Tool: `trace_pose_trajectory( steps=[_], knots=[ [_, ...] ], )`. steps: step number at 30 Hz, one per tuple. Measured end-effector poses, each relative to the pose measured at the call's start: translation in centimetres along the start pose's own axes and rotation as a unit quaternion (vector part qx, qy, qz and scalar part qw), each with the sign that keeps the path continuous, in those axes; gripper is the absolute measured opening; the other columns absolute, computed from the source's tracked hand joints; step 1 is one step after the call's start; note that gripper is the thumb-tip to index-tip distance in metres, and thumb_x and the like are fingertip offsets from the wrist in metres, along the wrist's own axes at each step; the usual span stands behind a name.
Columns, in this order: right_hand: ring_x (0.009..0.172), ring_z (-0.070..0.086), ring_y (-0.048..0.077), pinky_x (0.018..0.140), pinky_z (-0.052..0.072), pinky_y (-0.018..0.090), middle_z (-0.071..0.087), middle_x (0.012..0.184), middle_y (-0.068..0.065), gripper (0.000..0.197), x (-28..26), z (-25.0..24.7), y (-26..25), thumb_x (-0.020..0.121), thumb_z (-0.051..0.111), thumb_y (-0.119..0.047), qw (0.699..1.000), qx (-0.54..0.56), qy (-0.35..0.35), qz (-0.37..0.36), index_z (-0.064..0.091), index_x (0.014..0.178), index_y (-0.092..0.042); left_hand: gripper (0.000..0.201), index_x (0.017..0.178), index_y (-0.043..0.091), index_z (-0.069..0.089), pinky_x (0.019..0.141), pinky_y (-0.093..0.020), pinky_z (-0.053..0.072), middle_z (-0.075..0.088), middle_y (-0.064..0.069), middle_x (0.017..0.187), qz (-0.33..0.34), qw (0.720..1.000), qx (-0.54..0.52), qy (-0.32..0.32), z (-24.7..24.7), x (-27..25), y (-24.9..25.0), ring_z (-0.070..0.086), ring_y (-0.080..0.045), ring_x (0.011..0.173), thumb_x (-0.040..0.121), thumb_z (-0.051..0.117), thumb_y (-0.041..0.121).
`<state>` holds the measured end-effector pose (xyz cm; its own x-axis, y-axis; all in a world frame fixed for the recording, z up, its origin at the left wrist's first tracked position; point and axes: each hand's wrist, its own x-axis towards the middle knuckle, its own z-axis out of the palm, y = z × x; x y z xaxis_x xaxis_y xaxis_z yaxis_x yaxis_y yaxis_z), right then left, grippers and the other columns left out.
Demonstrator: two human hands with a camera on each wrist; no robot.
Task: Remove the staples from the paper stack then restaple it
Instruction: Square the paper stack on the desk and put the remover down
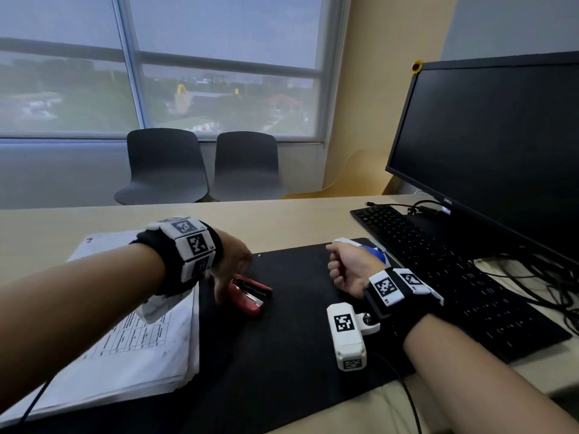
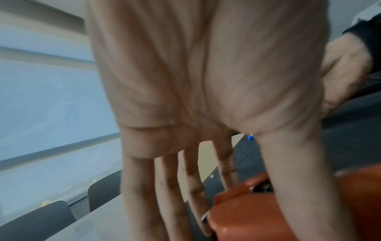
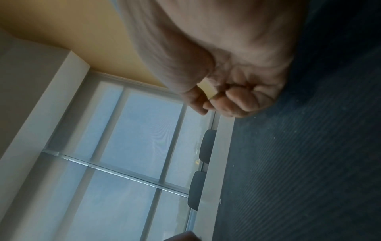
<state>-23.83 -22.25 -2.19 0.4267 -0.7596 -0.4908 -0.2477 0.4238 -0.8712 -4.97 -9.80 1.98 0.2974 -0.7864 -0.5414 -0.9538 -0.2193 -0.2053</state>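
Observation:
A red stapler [image 1: 250,294] lies on the black desk mat [image 1: 297,333], just right of the white paper stack [image 1: 131,349]. My left hand [image 1: 228,285] reaches down over the stapler. In the left wrist view its fingers [image 2: 171,195] are straight and spread on one side of the stapler [image 2: 257,215], with the thumb on the other side. That view is blurred, and no closed grip shows. My right hand [image 1: 340,267] rests on the mat as a fist [image 3: 233,101], well right of the stapler. Nothing shows inside it.
A blue and white object [image 1: 374,252] sits behind my right hand. A black keyboard [image 1: 438,277], a monitor [image 1: 488,136] and loose cables [image 1: 548,286] fill the right side of the desk. Two dark chairs [image 1: 203,167] stand beyond the desk under the window.

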Motion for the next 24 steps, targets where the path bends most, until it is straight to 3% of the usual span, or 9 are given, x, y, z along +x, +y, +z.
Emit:
trace_pose_trajectory(
  steps=[3,6,10,15,19,21,24],
  knots=[
    [0.051,0.047,0.01,0.037,0.037,0.014,0.046,0.063,0.0,0.032,-1.0,0.0,0.2,0.099,0.051,-0.021,0.999,0.037,0.013,-0.033,0.048,0.068,-0.013,0.031,0.088,0.027,0.064,0.056,-0.022,0.051,0.075,-0.004,0.101,0.024,0.996,-0.086,0.032,0.6,-0.1,-0.6,0.064,-0.016,0.076,0.07,0.088,0.034],
    [0.041,0.057,0.009,0.036,0.039,0.012,0.056,0.069,0.006,0.027,-2.1,-0.5,0.4,0.1,0.05,-0.016,0.997,0.055,0.008,-0.052,0.056,0.077,-0.005,0.021,0.084,0.022,0.074,0.065,-0.027,0.057,0.072,0.002,0.076,0.061,0.961,-0.27,0.018,0.3,0.0,-0.5,0.065,-0.011,0.068,0.076,0.085,0.038],
    [0.035,0.05,0.004,0.033,0.034,0.01,0.061,0.055,0.006,0.034,-3.7,-2.7,0.3,0.101,0.05,-0.019,0.998,0.033,0.004,-0.049,0.057,0.071,-0.004,0.034,0.099,0.007,0.075,0.069,-0.029,0.06,0.072,-0.005,0.078,0.096,0.928,-0.36,0.012,-1.5,0.7,1.9,0.069,-0.016,0.069,0.083,0.079,0.036],
    [0.03,0.031,0.002,0.026,0.016,0.012,0.041,0.047,-0.005,0.037,-5.6,-7.4,-0.5,0.1,0.05,-0.03,0.998,0.044,-0.005,-0.037,0.045,0.065,-0.018,0.031,0.094,0.012,0.072,0.058,-0.022,0.048,0.06,0.0,0.063,0.122,0.918,-0.378,0.005,-4.4,2.6,6.0,0.053,-0.01,0.054,0.091,0.068,0.043],
    [0.028,0.024,0.002,0.025,0.011,0.013,0.032,0.044,-0.008,0.04,-6.1,-11.4,-0.3,0.1,0.048,-0.031,0.997,0.068,0.009,-0.037,0.039,0.063,-0.02,0.032,0.112,0.004,0.072,0.053,-0.021,0.043,0.057,-0.007,0.08,0.116,0.913,-0.39,0.041,-6.4,5.0,8.2,0.047,-0.014,0.06,0.094,0.066,0.03],
    [0.028,0.024,0.002,0.026,0.01,0.014,0.031,0.043,-0.009,0.041,-6.0,-13.1,-0.2,0.099,0.049,-0.031,0.996,0.074,0.03,-0.032,0.039,0.062,-0.02,0.024,0.11,0.0,0.071,0.052,-0.021,0.042,0.06,-0.013,0.09,0.113,0.92,-0.371,0.053,-7.3,5.3,9.2,0.05,-0.016,0.062,0.094,0.065,0.017],
    [0.028,0.025,0.002,0.026,0.012,0.014,0.029,0.041,-0.009,0.041,-5.4,-15.0,-0.2,0.099,0.049,-0.03,0.994,0.084,0.066,-0.031,0.037,0.061,-0.02,0.013,0.105,0.003,0.067,0.055,-0.024,0.053,0.069,-0.012,0.088,0.111,0.923,-0.363,0.065,-8.0,6.3,10.8,0.064,-0.018,0.065,0.095,0.062,0.009]
  ],
)
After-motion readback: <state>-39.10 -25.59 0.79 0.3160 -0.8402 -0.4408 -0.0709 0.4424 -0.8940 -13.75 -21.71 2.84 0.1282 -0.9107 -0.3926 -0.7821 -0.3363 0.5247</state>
